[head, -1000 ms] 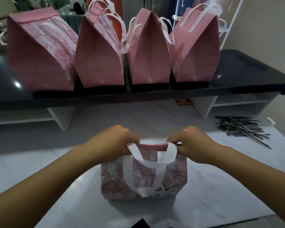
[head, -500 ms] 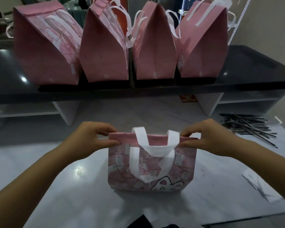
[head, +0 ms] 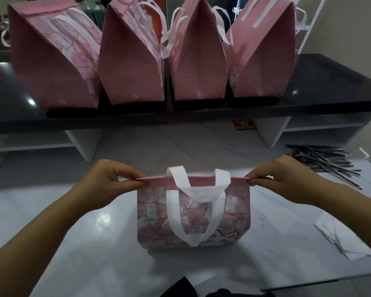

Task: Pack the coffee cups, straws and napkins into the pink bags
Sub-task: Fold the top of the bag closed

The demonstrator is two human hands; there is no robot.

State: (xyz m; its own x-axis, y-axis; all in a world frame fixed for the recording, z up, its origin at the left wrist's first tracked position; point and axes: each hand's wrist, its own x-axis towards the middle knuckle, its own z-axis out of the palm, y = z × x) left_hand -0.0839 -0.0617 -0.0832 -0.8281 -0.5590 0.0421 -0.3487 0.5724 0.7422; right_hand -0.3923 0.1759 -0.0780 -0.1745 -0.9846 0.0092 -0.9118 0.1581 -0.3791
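A small pink patterned bag (head: 234,213) with white handles stands upright on the white counter in front of me. Its top edge is pressed flat and folded over. My left hand (head: 109,181) pinches the left end of that top edge, and my right hand (head: 285,176) pinches the right end. Several dark straws (head: 326,159) lie in a loose pile at the right of the counter. What is inside the bag is hidden. No coffee cups are in view.
Several larger pink bags (head: 133,67) with white handles stand in a row on a raised black shelf (head: 330,86) behind. A flat white paper piece (head: 338,236) lies at the right. Something dark (head: 180,290) shows at the bottom edge.
My hands have slid apart from the handles at the bag's middle to the two ends of its top edge, which now lies flat and straight. The white handles hang loose.
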